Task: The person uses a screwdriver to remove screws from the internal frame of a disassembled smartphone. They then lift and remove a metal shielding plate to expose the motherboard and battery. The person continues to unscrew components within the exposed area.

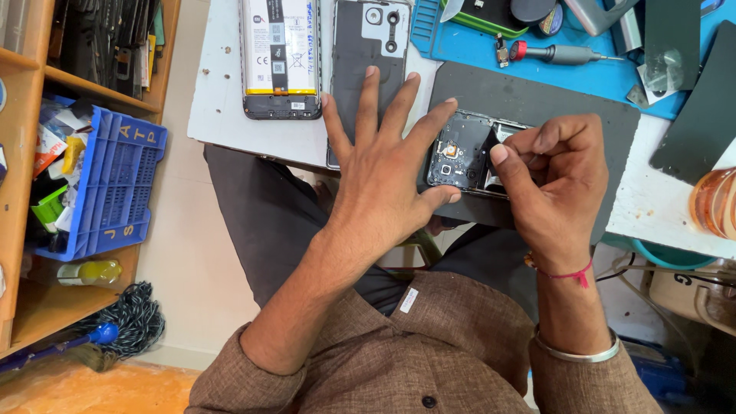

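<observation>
Left hand (381, 165) lies flat, fingers spread, steadying the opened phone (462, 157). Right hand (553, 180) pinches a part just inside it. The phone looks light, stiff, fragile; best held by its edges.

the opened phone (460, 157) lies flat on a dark grey mat (537, 103) at the near edge of the tabletop, back cover off, so its dark inner frame, a small square camera module and metal shielding show. its right part is hidden under the right hand (556, 184), whose thumb and fingers pinch at the inner parts. the left hand (379, 165) is spread flat, fingertips touching the phone's left edge.
</observation>
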